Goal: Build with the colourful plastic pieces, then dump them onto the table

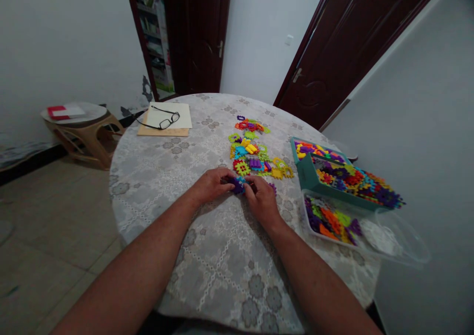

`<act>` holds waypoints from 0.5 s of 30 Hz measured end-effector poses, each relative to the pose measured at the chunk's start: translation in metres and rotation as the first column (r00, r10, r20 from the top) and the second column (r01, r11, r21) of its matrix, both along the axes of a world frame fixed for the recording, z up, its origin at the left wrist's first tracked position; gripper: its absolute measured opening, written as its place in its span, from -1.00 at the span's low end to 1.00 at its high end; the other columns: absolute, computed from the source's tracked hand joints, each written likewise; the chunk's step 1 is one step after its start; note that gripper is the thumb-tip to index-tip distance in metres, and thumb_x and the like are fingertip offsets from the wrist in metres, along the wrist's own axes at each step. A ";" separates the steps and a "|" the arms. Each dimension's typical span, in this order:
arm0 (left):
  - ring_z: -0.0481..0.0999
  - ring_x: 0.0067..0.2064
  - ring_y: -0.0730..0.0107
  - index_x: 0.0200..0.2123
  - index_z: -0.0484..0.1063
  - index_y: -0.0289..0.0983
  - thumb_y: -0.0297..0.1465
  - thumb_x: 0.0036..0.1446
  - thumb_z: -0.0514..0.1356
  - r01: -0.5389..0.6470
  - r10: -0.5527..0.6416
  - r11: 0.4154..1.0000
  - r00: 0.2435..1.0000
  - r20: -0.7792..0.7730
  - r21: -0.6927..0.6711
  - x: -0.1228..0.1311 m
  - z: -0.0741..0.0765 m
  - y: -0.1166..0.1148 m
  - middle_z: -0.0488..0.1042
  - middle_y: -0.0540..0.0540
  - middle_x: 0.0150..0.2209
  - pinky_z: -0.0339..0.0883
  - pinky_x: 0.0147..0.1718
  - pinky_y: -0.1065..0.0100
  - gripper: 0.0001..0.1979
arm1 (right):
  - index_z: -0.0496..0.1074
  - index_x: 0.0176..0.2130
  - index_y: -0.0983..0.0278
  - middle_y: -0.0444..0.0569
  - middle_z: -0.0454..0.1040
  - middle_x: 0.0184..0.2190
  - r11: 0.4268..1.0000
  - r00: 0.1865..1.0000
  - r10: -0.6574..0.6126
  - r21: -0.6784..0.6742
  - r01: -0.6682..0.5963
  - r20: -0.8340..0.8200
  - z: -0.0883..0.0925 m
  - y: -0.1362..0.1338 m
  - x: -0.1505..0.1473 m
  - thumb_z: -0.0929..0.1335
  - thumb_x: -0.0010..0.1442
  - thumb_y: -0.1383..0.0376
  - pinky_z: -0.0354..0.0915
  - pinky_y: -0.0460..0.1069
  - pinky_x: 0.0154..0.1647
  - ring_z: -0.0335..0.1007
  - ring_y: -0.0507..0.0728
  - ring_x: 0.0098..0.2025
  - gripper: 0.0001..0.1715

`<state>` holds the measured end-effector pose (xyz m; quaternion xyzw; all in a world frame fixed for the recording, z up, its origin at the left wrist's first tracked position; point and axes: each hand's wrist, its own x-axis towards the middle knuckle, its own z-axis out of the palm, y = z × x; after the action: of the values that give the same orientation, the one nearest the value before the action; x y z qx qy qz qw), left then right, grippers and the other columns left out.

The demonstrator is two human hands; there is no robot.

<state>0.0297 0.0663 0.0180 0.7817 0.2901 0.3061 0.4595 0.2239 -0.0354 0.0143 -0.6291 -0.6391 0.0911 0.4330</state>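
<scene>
Between my two hands, low over the cloth, is a small purple and blue plastic building piece (pixel 238 185). The fingers of my left hand (pixel 214 185) pinch its left side. On its right side, my right hand (pixel 262 196) grips it between thumb and fingers. Whether it is one piece or several joined cannot be made out. Just beyond my hands lie loose pieces: a yellow-green and red square piece (pixel 242 167), a purple ribbed piece (pixel 255 164) and yellow pieces (pixel 282 169). A purple piece (pixel 273 188) shows partly behind my right hand.
At right stand a teal box (pixel 308 173) full of colourful pieces and a clear plastic tub (pixel 306 216) with more pieces and a white bundle (pixel 381 236). Black glasses (pixel 165 123) rest on papers (pixel 185 111) at the far left of the round table (pixel 155 177). Beside it stands a stool (pixel 92 137).
</scene>
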 end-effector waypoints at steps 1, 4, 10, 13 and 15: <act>0.58 -0.10 0.22 -0.15 0.65 -0.21 -0.46 0.11 0.35 -0.012 0.013 0.999 1.000 -0.019 0.034 -0.001 0.002 0.000 0.63 -0.12 -0.17 0.47 0.01 0.16 -0.79 | 0.54 -0.04 0.21 0.05 0.62 -0.12 1.000 0.999 0.013 0.019 -0.013 0.038 0.001 -0.001 0.000 0.33 0.37 0.25 0.41 0.09 0.06 0.55 0.21 -0.07 -0.77; 0.55 -0.15 0.24 -0.15 0.66 -0.21 -0.46 0.10 0.36 -0.035 0.044 0.993 0.996 -0.073 0.112 -0.002 0.003 0.000 0.61 -0.09 -0.21 0.44 -0.02 0.18 -0.79 | 0.54 -0.02 0.22 0.09 0.61 -0.08 0.994 0.990 0.084 0.054 -0.091 0.112 0.003 -0.002 -0.002 0.29 0.39 0.29 0.40 0.10 0.11 0.53 0.22 0.00 -0.73; 0.52 -0.25 0.33 -0.09 0.66 -0.21 -0.44 0.12 0.32 0.020 -0.013 0.993 0.998 -0.064 0.118 -0.005 -0.001 0.002 0.58 -0.08 -0.18 0.39 -0.18 0.28 -0.74 | 0.54 0.07 0.21 0.08 0.63 -0.03 0.973 0.965 0.224 0.028 -0.230 0.139 0.003 -0.002 0.002 0.25 0.41 0.35 0.41 0.10 0.13 0.54 0.21 0.03 -0.64; 0.50 -0.27 0.32 -0.21 0.64 -0.21 -0.42 0.13 0.31 0.010 -0.002 0.995 0.996 -0.088 0.095 -0.005 0.002 0.001 0.57 -0.06 -0.30 0.34 -0.23 0.30 -0.85 | 0.54 0.03 0.24 0.10 0.60 -0.04 0.989 0.969 0.144 0.012 -0.149 0.199 0.012 -0.003 0.015 0.28 0.40 0.33 0.39 0.09 0.12 0.52 0.22 0.02 -0.70; 0.47 -0.31 0.32 -0.22 0.62 -0.20 -0.40 0.13 0.32 -0.010 0.019 0.997 0.994 -0.111 0.076 -0.005 0.005 0.001 0.56 -0.04 -0.37 0.28 -0.28 0.31 -0.88 | 0.55 -0.02 0.22 0.07 0.58 -0.09 0.990 0.947 0.128 -0.093 -0.105 0.294 0.018 -0.006 0.027 0.35 0.37 0.29 0.38 0.07 0.06 0.50 0.22 -0.03 -0.78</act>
<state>0.0248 0.0669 0.0230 0.8121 0.3093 0.2759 0.4108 0.2505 -0.0418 0.0327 -0.6127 -0.7294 0.0446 0.3011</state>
